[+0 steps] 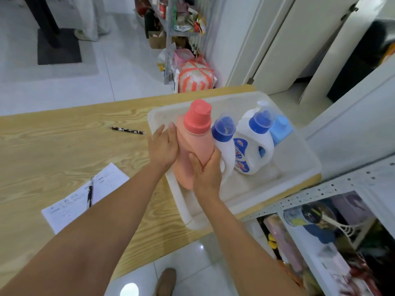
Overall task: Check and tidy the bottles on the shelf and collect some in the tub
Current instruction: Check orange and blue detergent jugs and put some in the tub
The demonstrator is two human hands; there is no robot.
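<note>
A pink bottle [193,144] with a coral cap is held over the left end of the white tub [303,167]. My right hand [206,171] grips its lower body, thumb across the front. My left hand [163,146] lies flat against the bottle's left side, fingers straight. Inside the tub stand two white bottles with blue caps [224,142] [254,146] and a light blue bottle [280,129] behind them. The shelf [320,189] shows at the lower right, its contents blurred.
The tub sits on a wooden table [64,146] at its right end. A sheet of paper [85,195] with a pen [89,193] lies on the table, and another pen [127,130] lies further back. A cluttered rack [181,28] stands behind.
</note>
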